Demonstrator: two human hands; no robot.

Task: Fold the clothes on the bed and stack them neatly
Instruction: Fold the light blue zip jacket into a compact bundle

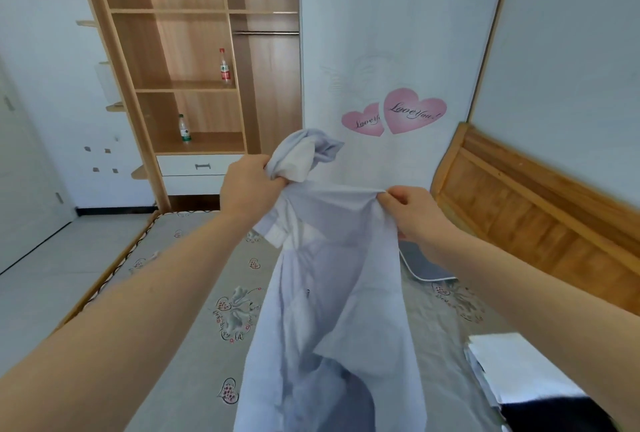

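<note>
Both hands clamp the pale blue cotton shirt [332, 293]: left hand [247, 186] bunching, right hand [412, 210] pinching, apparently its shoulder; its length hangs straight down toward the bed.

Pale blue shirt [332, 293] in both hands

Between my left hand [251, 186] and right hand [414, 212] I see a pale blue shirt [332, 293] with a white cuff [277, 234]. Under both hands, the bed cover [194, 293] is grey with pink-dotted heart and leaf motifs. Near my right forearm sits a white folded garment [516, 362] above a black one [554, 414]. Beyond my right hand, a white panel [398, 33] shows two pink hearts [398, 113] with dark script. Beyond my left hand stand light wood shelves [187, 51] holding a red-capped bottle [225, 66] and a green-capped bottle [184, 128].
</note>
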